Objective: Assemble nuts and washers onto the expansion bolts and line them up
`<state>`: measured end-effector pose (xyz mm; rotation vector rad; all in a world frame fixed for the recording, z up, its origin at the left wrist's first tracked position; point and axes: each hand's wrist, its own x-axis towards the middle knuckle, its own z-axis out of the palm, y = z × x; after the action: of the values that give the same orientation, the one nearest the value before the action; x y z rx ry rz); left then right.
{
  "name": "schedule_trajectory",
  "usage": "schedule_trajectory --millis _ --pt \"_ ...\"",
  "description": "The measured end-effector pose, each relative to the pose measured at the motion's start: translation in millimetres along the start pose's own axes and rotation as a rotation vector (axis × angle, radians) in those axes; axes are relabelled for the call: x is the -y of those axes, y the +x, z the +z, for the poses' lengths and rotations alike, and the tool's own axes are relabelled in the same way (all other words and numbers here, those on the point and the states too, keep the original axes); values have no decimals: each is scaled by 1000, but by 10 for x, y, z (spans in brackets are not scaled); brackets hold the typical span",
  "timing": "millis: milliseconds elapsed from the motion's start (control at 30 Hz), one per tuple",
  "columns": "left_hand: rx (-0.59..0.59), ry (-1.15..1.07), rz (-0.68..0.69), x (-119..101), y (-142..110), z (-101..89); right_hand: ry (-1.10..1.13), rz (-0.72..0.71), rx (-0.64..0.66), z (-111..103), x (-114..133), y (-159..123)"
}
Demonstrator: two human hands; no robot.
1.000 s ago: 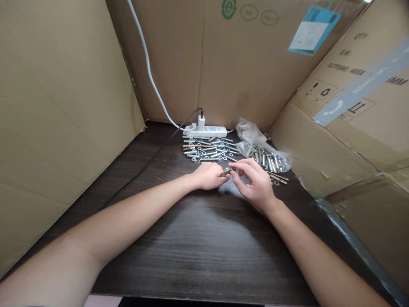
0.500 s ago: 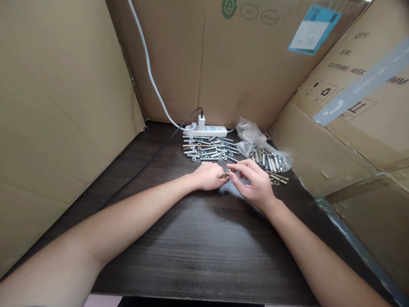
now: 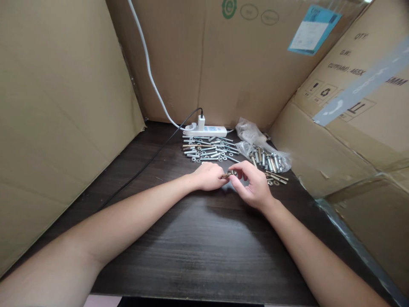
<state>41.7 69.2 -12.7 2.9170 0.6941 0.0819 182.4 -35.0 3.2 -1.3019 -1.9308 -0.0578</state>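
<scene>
My left hand (image 3: 208, 175) rests on the dark wooden table (image 3: 191, 251) with its fingers closed round one end of a small metal bolt (image 3: 227, 174). My right hand (image 3: 252, 183) meets it from the right, its thumb and fingers pinched on the bolt's other end, where a nut or washer seems to sit. Just behind the hands lie several loose silver bolts and washers (image 3: 209, 149) in rough rows. To the right, more bolts (image 3: 268, 163) spill from a clear plastic bag (image 3: 252, 134).
A white power strip (image 3: 206, 130) lies at the back with a white cable (image 3: 150, 72) running up and a black cable (image 3: 143, 168) crossing the table to the left. Cardboard walls (image 3: 57, 111) close in the left, back and right sides.
My right hand has drawn its fingers closer in over the bolt's end and shifted slightly left. My left hand has stayed in place.
</scene>
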Motion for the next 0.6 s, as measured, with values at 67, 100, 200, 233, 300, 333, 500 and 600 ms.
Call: schedule_trajectory --millis 67,100,200,233,300,333,500,600 --pt "3 -3 -6 -3 -2 -7 -2 -11 9 -19 13 5" --pt "5 -5 -9 -5 -3 -10 -5 -13 12 -27 16 7" --pt "14 -7 -18 -12 -6 -16 -4 -16 17 -41 7 9" --pt "17 -7 -21 -13 -6 -17 -4 -17 15 -42 -1 8" --pt "22 -7 -29 -14 -6 -17 -5 -12 11 -43 -21 8" --pt "25 -8 -34 -14 -5 -17 -4 -5 8 -42 -31 8" --pt "18 -22 -31 -12 -3 -13 -15 45 5 -40 -56 14" --pt "13 -36 -27 -10 -4 -7 -35 46 20 -42 -56 16"
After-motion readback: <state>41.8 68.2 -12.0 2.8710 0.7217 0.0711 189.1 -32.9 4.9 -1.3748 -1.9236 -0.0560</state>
